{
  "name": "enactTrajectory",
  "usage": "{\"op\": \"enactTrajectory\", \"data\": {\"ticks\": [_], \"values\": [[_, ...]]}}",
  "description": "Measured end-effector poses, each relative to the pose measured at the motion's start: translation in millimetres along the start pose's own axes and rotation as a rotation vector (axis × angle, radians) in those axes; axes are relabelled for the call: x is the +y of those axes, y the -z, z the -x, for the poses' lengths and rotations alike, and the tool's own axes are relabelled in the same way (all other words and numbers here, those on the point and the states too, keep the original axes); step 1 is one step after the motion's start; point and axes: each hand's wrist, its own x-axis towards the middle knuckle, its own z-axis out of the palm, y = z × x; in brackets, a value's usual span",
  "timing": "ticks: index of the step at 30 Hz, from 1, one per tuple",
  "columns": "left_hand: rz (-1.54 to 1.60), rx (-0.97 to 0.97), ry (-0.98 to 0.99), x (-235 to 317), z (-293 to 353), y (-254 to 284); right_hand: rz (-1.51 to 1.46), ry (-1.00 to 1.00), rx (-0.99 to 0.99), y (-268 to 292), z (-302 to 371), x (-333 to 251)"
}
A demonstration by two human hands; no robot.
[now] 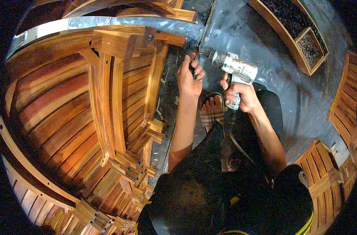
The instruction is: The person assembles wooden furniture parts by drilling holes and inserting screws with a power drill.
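My right hand [243,94] is wrapped round the handle of a worn white air impact wrench [243,68]. A hose [241,147] runs down from its grip. The tool's nose points left, toward the end of a short wooden rail [172,38]. My left hand [191,76] is raised just below that rail end, close to the tool's front. Its fingers are curled round something small and dark that I cannot make out. Whether the tool's tip touches the rail is hard to see.
Slatted wooden furniture frames [104,94] stand along my left side. At the upper right lies a long wooden tray [278,29] of dark small parts, with a smaller box [309,49] of metal hardware at its end. More slatted panels [317,172] stand at the right. Grey sheeting [280,105] covers the floor.
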Motion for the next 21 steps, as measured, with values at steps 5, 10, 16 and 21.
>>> {"op": "enactTrajectory", "data": {"ticks": [5,10,16,21], "values": [[-0.407,0.146,-0.128,1.2,-18.7,34.3,-0.002,0.05,-0.017,18.3,-1.6,-7.7],[-1.38,0.24,-0.739,11.2,-59.1,54.6,-0.02,0.093,-0.017,22.5,-5.2,-16.6],[-1.981,0.129,-0.648,3.6,-72.7,20.4,-0.046,0.118,0.057,25.5,-0.6,-24.2],[-2.139,0.104,-0.565,-1.3,-84.6,16.9,-0.013,0.076,0.034,27.7,-3.0,-29.4]]}}
